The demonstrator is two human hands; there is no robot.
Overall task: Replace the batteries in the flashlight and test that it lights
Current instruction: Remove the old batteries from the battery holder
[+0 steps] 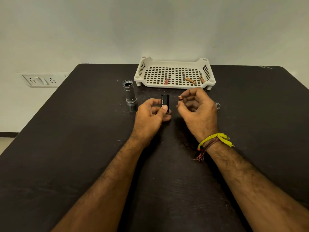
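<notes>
Two hands mid-frame, both occupied. Left hand (151, 114) grips black holder (165, 102) upright, thumb on its front. Right hand (197, 108) pinches a battery (180, 97) at its fingertips, just right of holder, not touching it. Step judged: loading cells. Check polarity before seating; keep holder steady, slide cell in straight. Flashlight (130, 95) stands open end up, left of left hand, near but apart. Three batteries (190, 80) lie in white tray (145, 64), above centre. Small ring (217, 105) right of right hand.
</notes>
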